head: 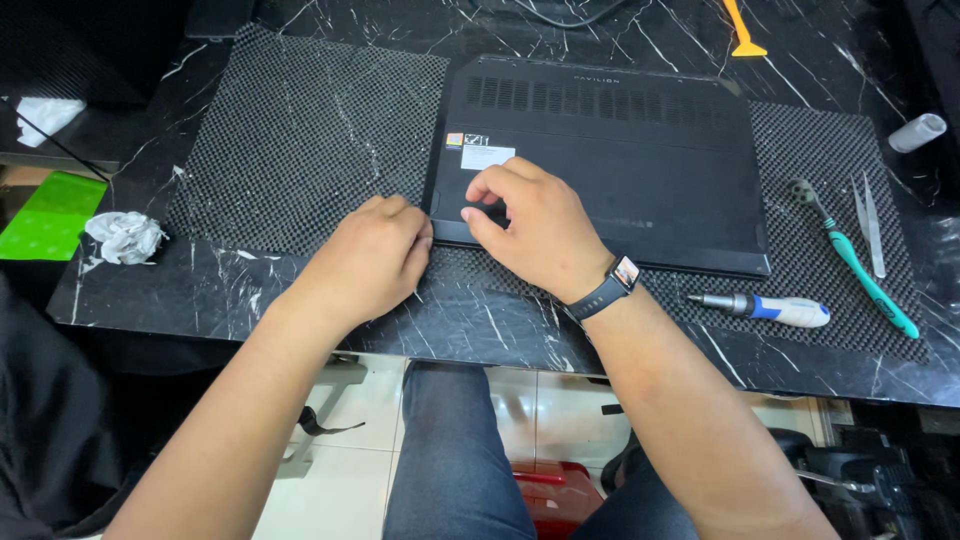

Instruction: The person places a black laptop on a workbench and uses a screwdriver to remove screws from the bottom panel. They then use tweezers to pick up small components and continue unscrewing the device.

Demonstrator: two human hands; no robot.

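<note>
Here both hands (450,245) on upturned laptop (620,160), long axis left-right.

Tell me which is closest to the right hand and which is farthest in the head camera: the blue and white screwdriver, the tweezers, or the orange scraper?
From the right hand:
1. Blue and white screwdriver, lying on the mat to the hand's right, near the table's front edge.
2. Orange scraper, at the table's far edge, behind the laptop.
3. Tweezers, far right on the mat, beside the teal ratchet.
</note>
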